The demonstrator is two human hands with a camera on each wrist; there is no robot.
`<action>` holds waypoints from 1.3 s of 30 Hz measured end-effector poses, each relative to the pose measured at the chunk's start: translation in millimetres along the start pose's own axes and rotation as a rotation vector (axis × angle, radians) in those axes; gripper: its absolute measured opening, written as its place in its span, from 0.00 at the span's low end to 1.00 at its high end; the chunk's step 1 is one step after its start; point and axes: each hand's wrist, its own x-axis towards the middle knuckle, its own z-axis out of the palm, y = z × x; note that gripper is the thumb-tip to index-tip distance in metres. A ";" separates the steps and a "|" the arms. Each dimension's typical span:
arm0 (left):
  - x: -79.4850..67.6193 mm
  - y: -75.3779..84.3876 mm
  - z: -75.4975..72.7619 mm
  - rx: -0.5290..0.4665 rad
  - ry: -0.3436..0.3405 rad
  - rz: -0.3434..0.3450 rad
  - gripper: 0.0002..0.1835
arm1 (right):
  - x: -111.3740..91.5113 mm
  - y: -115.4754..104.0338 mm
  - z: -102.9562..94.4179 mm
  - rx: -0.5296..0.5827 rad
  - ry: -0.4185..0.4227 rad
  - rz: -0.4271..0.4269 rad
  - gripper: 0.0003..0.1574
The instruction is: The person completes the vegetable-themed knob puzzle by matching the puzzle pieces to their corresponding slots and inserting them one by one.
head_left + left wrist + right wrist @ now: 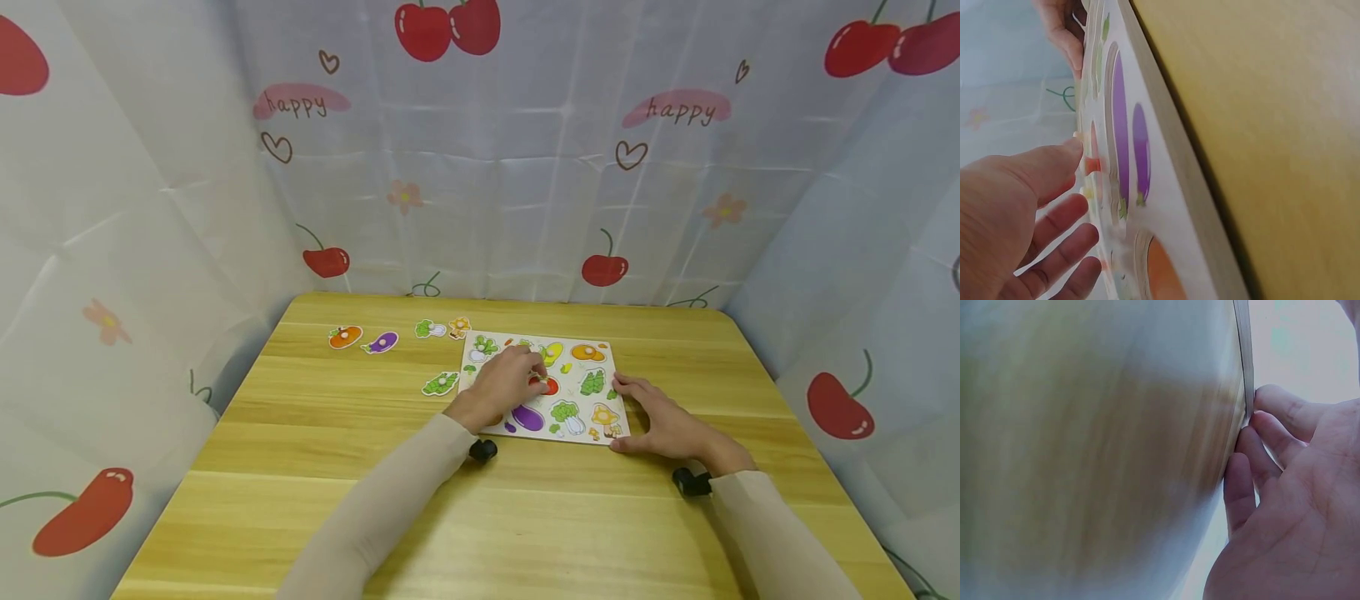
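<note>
The left hand point(504, 385) bends its fingers over the red tomato point(553, 386) on the board point(572, 387); I can't tell if it has hold of it. The right hand point(666, 423) is spread wide and touches the board's right edge, maybe so it won't slide. The board lies flat on the worktop point(525, 525), its long way running left to right. The pea piece point(440, 383) and eggplant piece point(383, 342) lie to its left, perhaps for easy reach; both slant (the eggplant's green end points near-left).
</note>
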 end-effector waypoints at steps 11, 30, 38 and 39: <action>-13.0 -12.9 -21.1 0.021 0.015 0.003 0.13 | 1.2 3.2 -0.1 0.000 -0.003 0.004 0.74; -53.5 -70.9 -49.8 -0.021 0.028 -0.041 0.23 | 0.9 6.2 2.1 0.001 0.008 -0.008 0.73; -71.8 -96.6 -67.2 0.019 -0.006 -0.061 0.31 | 1.7 6.1 2.2 0.003 0.011 -0.002 0.75; -73.8 -99.9 -69.2 0.022 -0.011 -0.059 0.32 | 1.7 5.9 2.3 0.002 0.011 0.002 0.75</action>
